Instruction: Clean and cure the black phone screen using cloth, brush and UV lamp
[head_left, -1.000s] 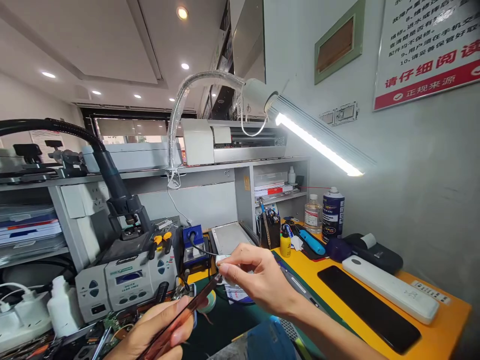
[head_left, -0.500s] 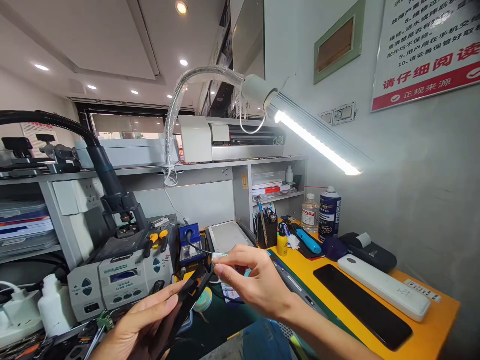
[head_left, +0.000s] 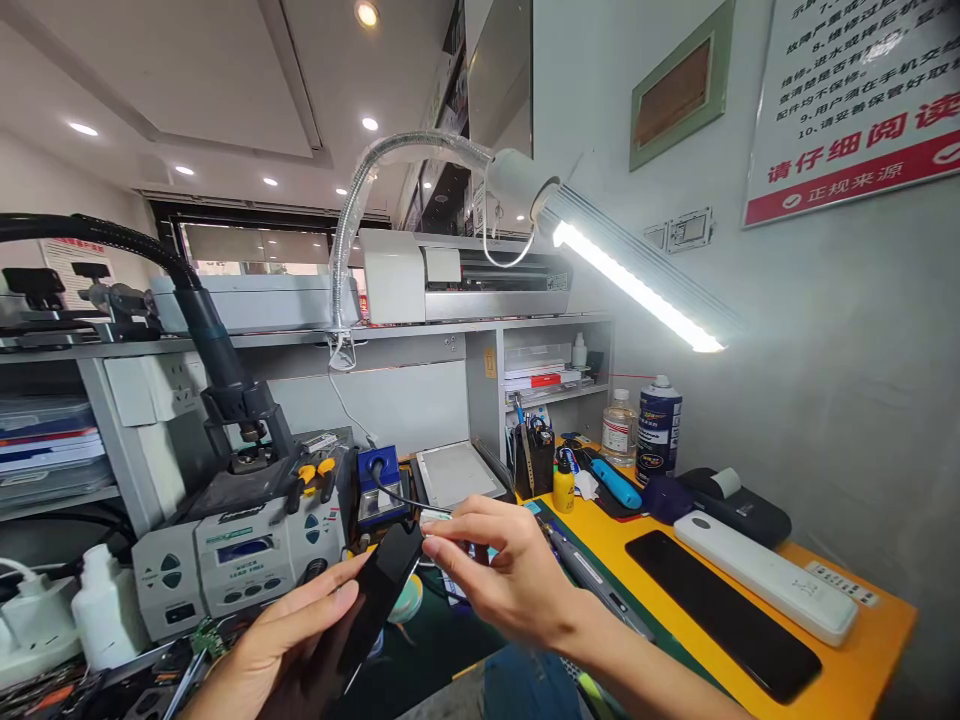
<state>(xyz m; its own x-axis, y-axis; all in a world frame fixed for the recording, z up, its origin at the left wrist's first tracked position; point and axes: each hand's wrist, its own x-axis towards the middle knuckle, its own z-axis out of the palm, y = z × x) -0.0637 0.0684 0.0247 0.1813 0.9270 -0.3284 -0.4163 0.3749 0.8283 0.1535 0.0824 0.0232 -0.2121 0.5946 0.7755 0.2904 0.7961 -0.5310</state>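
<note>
My left hand [head_left: 277, 640] is wrapped round a black phone [head_left: 379, 600], which is tilted with its glossy dark face partly toward me. At the phone's upper end, my right hand [head_left: 499, 560] has its thumb and index finger closed in a pinch. A small whitish bit [head_left: 433, 517] shows at those fingertips; I cannot make out what it is. The fingertips are at or very close to the phone's top corner. Below the hands lies a dark green mat [head_left: 427, 650], with a small round tub [head_left: 409, 598] partly behind the phone.
A grey soldering station [head_left: 247, 570] and a white bottle [head_left: 111, 620] stand at left. On the yellow desktop [head_left: 847, 640] at right lie another black phone [head_left: 720, 610] and a long white device [head_left: 765, 575]. A lit lamp [head_left: 637, 285] hangs overhead.
The phone has turned in my left hand, so more of its glossy face shows instead of its edge. My right hand has shifted slightly and stays pinched by the phone's top.
</note>
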